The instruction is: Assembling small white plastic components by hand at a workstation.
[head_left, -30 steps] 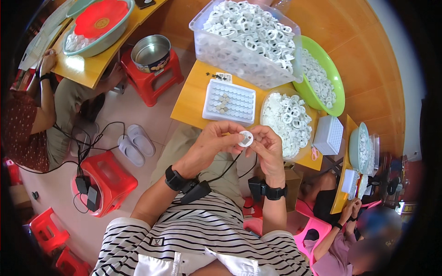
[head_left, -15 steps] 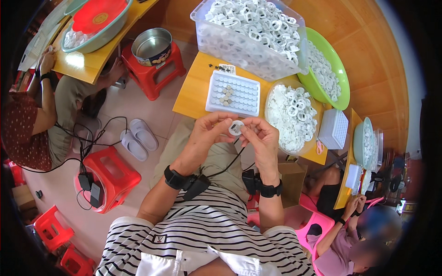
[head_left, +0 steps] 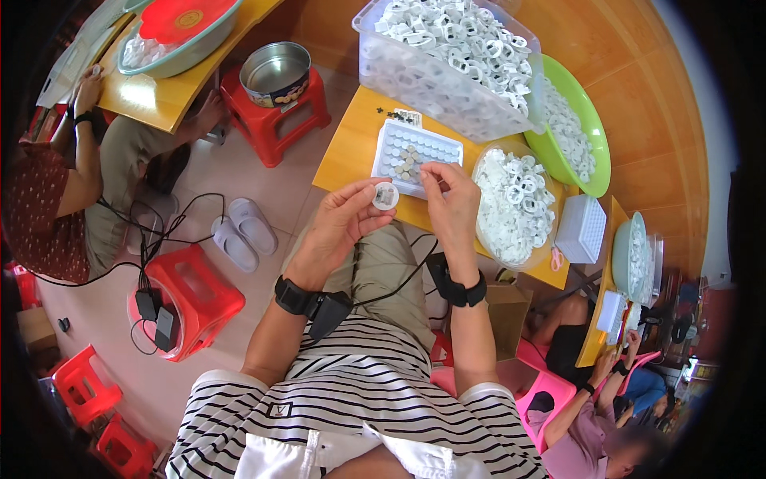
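My left hand (head_left: 345, 219) pinches a small white round plastic part (head_left: 385, 195) between thumb and fingers. A dark and silvery patch shows on the part's face. Apart from it, my right hand (head_left: 452, 203) is over the near right corner of a white tray (head_left: 444, 152), its thumb and fingertips pressed together. Whatever may be between those fingertips is too small to make out. Several small round metal discs (head_left: 409, 156) lie loosely on the tray among its rows of shallow pockets.
Behind the tray stands a clear bin (head_left: 431, 92) full of white plastic parts. A round container (head_left: 519, 259) and a green basin (head_left: 602, 172) hold more. Pink scissors (head_left: 557, 258) and a stack of trays (head_left: 581, 229) are at the right. Co-workers sit at both sides.
My right hand has let go of the round part and moved forward to the tray. My left hand has shifted slightly left, still holding the part.
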Demonstrator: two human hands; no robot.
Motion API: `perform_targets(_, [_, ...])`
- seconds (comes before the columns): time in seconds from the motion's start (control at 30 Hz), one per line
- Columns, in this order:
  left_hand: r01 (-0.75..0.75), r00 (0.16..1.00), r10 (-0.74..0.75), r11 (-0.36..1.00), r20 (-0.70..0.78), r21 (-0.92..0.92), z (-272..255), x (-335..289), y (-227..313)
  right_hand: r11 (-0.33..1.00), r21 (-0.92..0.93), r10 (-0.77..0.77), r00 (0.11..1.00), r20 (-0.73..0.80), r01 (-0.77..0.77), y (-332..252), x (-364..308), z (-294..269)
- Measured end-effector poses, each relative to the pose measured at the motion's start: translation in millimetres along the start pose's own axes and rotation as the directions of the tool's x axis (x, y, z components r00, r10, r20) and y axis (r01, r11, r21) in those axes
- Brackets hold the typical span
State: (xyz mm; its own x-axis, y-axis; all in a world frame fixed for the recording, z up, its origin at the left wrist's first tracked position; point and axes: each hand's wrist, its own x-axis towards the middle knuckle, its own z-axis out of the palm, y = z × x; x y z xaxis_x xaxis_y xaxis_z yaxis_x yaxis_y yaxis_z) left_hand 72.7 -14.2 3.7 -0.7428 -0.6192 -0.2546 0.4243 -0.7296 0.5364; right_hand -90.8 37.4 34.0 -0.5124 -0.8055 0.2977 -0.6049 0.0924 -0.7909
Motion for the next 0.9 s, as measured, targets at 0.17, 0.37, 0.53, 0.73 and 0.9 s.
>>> perform_targets(0.17, [-0.013, 1.0, 0.012, 0.999, -0.016, -0.029, -4, -1, -1, 0.968, -0.251, 0.014, 0.999, 0.051, -0.001, 1, 4, 8])
perform_targets(0.37, [-0.001, 1.0, 0.0, 0.998, -0.026, -0.062, -8, 1, -4, 0.969, -0.246, 0.013, 0.996, 0.09, 0.009, 4, 4, 8])
perform_targets(0.53, [0.01, 0.999, -0.012, 0.998, -0.034, -0.064, -6, 3, -4, 0.971, -0.238, 0.021, 0.993, 0.116, 0.008, 1, 4, 5])
perform_targets(0.73, [0.044, 0.997, -0.046, 0.999, -0.06, -0.032, -1, 3, -8, 0.997, -0.073, 0.021, 0.994, 0.103, -0.014, -8, -2, 0])
perform_targets(0.9, [0.041, 0.998, -0.042, 0.999, -0.05, -0.02, 1, 4, -12, 0.997, 0.077, -0.024, 0.992, 0.123, 0.015, -28, -25, -2])
